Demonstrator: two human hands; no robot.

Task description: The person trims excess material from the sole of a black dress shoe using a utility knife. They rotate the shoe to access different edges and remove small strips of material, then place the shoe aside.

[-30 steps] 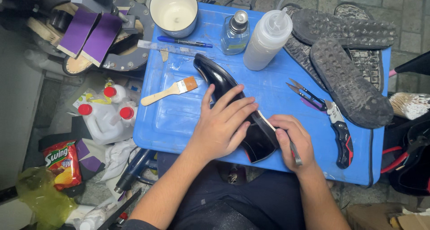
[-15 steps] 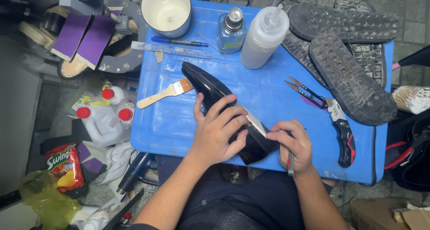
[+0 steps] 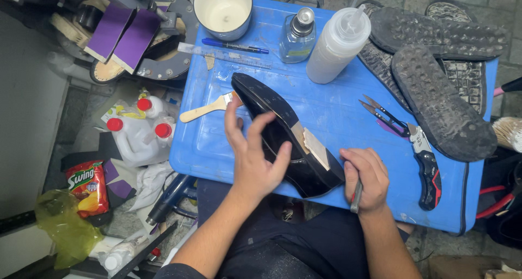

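A black heeled shoe lies sole-up on the blue tray, toe pointing away from me. Its heel end shows a pale bare patch. My left hand cups the shoe's side with the thumb across the sole, while the index and middle fingers are lifted and spread. My right hand is closed around a thin metal tool just right of the heel; the tool's working end is hidden.
On the tray are a wooden brush, white cup, pen, glass bottle, squeeze bottle, snips and utility knife. Black rubber soles overlap its right edge. Jugs and a snack bag crowd the floor at left.
My left hand's fingers have lifted off the sole and spread. The shoe has turned so the pale heel patch shows more. My right hand has drawn back from the heel.
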